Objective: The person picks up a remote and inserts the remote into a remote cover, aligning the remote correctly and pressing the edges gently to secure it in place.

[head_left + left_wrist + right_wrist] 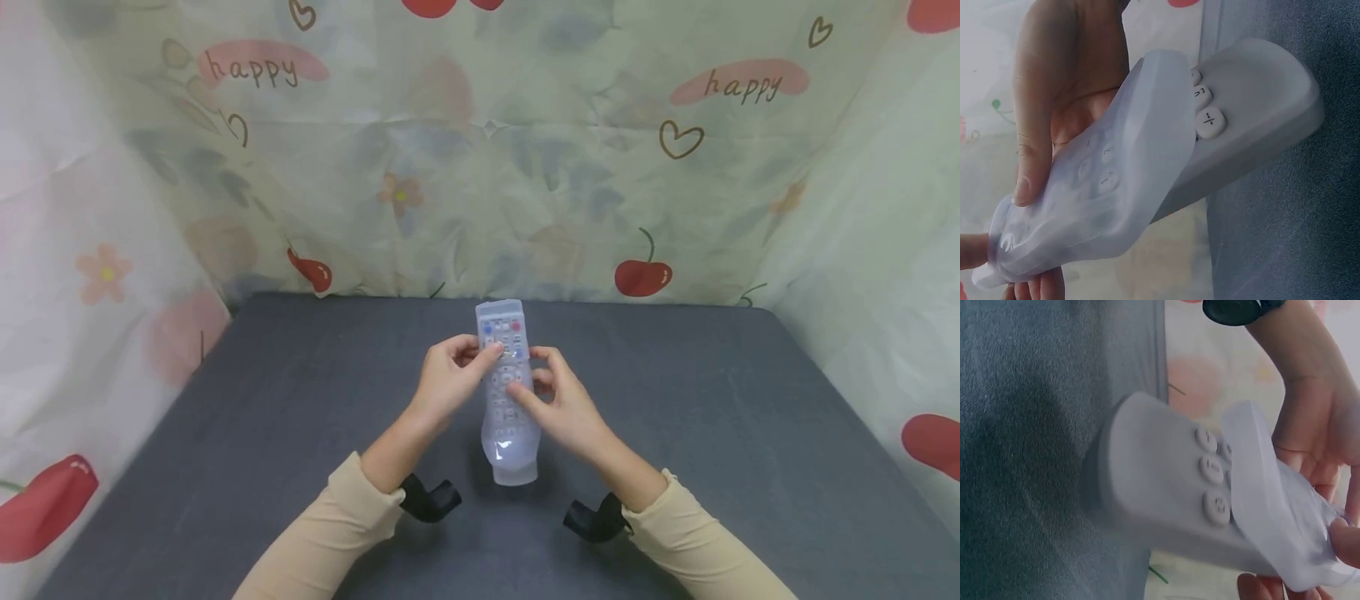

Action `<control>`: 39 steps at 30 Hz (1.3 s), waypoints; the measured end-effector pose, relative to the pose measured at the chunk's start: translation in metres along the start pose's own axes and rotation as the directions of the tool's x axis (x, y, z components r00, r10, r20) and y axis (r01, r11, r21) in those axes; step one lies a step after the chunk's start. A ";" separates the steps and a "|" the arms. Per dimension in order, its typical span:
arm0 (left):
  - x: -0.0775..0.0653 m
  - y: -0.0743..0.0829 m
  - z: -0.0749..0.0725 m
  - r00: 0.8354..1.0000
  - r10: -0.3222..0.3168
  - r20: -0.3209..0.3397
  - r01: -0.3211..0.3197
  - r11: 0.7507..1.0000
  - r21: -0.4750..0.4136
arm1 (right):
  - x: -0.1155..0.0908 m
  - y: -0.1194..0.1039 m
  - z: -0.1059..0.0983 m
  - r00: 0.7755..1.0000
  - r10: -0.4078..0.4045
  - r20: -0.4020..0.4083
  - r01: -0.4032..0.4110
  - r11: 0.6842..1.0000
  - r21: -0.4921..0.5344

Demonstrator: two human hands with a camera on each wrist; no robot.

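Observation:
In the head view a pale remote control (515, 477) in a translucent cover (497, 421) is held lengthwise above the table. My left hand (447, 379) grips its left edge near the far end, thumb on the button face. Lower on the right edge, my right hand (566, 408) holds it the same way, thumb on the front. Both wrist views show the near end of the remote (1260, 94) (1154, 456) sticking out bare past the lifted lip of the cover (1166, 94) (1250, 469). Part of each hand's fingers is hidden behind it.
A dark grey table (300, 367) lies beneath. Patterned fabric (487, 167) with cherries, hearts and the word "happy" rises at the back and both sides. A black wrist mount (431, 500) shows below the left sleeve, another black mount (596, 521) below the right.

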State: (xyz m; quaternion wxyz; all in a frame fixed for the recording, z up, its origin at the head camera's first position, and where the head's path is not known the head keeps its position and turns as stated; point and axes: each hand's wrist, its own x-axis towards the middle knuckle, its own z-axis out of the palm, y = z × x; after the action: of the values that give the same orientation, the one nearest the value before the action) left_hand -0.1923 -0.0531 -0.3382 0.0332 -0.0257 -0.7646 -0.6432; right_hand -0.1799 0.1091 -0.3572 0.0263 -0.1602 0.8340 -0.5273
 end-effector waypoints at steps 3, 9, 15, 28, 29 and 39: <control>0.000 0.000 0.000 1.000 -0.002 -0.013 0.002 1.000 0.006 | 0.000 0.000 0.000 0.999 -0.014 0.029 0.015 0.999 -0.044; 0.000 -0.002 0.000 1.000 0.006 -0.017 -0.006 1.000 0.012 | -0.001 0.003 -0.001 0.996 -0.026 0.082 0.031 0.998 -0.063; -0.002 -0.004 0.001 0.998 0.055 0.029 -0.055 0.998 -0.010 | 0.003 0.005 -0.009 0.992 -0.046 0.122 0.053 0.997 -0.053; -0.006 -0.009 0.004 0.990 0.105 0.095 -0.105 0.994 -0.004 | 0.013 -0.008 -0.024 0.995 -0.048 -0.085 0.047 0.999 -0.024; -0.006 -0.009 0.004 0.988 0.112 0.107 -0.113 0.994 0.006 | 0.012 -0.008 -0.024 0.994 -0.054 -0.093 0.052 0.998 -0.024; -0.008 -0.010 0.002 0.974 0.193 0.122 -0.203 0.976 0.079 | 0.011 -0.010 -0.028 0.994 -0.066 -0.081 0.066 0.998 -0.008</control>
State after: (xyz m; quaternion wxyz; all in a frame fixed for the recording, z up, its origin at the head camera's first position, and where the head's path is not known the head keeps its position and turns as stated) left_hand -0.1854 -0.0523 -0.3489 0.0550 -0.1368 -0.7872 -0.5988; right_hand -0.1939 0.1260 -0.3348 -0.0256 -0.1660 0.8302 -0.5315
